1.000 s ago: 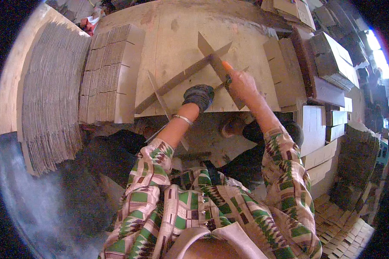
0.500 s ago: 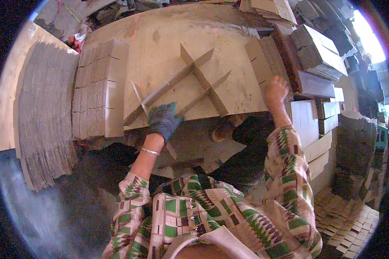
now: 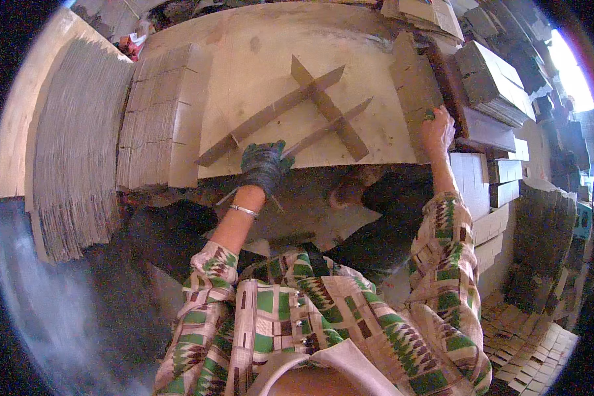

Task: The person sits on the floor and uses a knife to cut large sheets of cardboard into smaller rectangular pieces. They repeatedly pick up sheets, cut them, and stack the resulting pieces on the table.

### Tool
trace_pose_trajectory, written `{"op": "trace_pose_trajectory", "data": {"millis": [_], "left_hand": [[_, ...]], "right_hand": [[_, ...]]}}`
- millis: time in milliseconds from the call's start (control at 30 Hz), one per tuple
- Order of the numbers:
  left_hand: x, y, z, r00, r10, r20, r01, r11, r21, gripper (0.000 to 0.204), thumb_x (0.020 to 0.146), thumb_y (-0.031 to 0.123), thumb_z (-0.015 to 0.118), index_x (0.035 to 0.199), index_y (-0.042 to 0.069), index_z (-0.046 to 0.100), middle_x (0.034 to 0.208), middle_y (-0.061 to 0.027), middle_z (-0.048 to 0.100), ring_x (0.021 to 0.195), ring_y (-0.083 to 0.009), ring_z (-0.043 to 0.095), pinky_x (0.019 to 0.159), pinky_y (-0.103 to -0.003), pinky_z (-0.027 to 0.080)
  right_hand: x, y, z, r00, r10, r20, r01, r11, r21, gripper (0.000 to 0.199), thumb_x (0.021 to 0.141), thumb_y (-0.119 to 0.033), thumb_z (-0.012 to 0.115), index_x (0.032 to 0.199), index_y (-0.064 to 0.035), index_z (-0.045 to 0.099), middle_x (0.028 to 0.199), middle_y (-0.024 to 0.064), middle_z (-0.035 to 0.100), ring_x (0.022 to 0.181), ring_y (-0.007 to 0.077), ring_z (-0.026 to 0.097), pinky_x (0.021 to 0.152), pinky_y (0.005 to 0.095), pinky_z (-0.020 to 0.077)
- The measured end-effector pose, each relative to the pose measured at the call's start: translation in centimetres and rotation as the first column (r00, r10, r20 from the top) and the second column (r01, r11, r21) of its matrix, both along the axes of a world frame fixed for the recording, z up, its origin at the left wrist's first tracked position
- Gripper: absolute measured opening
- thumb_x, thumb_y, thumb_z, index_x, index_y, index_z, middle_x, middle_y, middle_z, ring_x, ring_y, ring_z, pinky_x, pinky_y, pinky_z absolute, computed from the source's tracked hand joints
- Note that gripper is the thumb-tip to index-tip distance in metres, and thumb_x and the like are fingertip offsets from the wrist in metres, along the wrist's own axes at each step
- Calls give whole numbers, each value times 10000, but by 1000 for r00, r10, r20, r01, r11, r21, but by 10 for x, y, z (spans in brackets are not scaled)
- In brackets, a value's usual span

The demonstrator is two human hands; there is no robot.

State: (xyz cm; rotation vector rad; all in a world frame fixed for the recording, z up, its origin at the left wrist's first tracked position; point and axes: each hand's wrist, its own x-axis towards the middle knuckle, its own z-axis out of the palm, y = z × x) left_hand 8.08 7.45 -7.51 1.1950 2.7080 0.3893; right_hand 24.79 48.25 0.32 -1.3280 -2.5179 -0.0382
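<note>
Three interlocked cardboard strips (image 3: pixel 303 112); left hand (image 3: pixel 264 168) grips one, right hand (image 3: pixel 437 129) elsewhere.

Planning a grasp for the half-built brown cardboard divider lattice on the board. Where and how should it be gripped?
Probably grip the brown cardboard divider lattice at a free strip end on the near edge, where the gloved left hand already meets it, coming from the person's side. The strips stand on edge, thin and upright, so pinch across a strip's two faces; the crossing joints are crowded.
</note>
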Motion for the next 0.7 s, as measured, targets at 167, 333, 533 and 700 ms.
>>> {"op": "trace_pose_trajectory", "data": {"millis": [167, 333, 533, 700], "left_hand": [[2, -21, 4, 984, -77, -162, 72, 997, -33, 252, 937, 358, 538, 994, 154, 676, 922, -127, 724, 849, -336, 705, 795, -508, 498], [-4, -8, -13, 966, -204, -159, 179, 972, -154, 208, 932, 273, 501, 959, 181, 685, 876, -88, 736, 813, -299, 718, 769, -480, 497], [-3, 5, 6, 997, -72, 20, 74, 984, -159, 194, 870, 224, 548, 944, 164, 717, 922, -121, 739, 909, -294, 722, 956, -460, 456], [-2, 3, 4, 995, -90, -32, 82, 976, -200, 207, 885, 244, 539, 957, 171, 718, 930, -109, 739, 897, -291, 717, 861, -457, 481]], "right_hand": [[-23, -84, 30, 884, 255, -391, -329, 934, -136, 705, 799, 56, 533, 1467, -158, 466, 1207, 225, 662, 1010, 403, 673, 834, 442, 541], [-28, -213, 14, 797, 508, -328, -601, 723, -341, 1015, 694, 135, 573, 1587, -209, 234, 1073, 249, 682, 867, 455, 668, 721, 476, 550], [-51, -234, -25, 686, 676, -267, -727, 649, -224, 1072, 684, 78, 633, 1600, -212, 157, 774, 183, 682, 694, 419, 666, 608, 519, 525], [-51, -233, -19, 667, 700, -257, -745, 634, -207, 1038, 675, 79, 632, 1584, -220, 229, 832, 196, 685, 722, 413, 663, 631, 508, 530]]}}
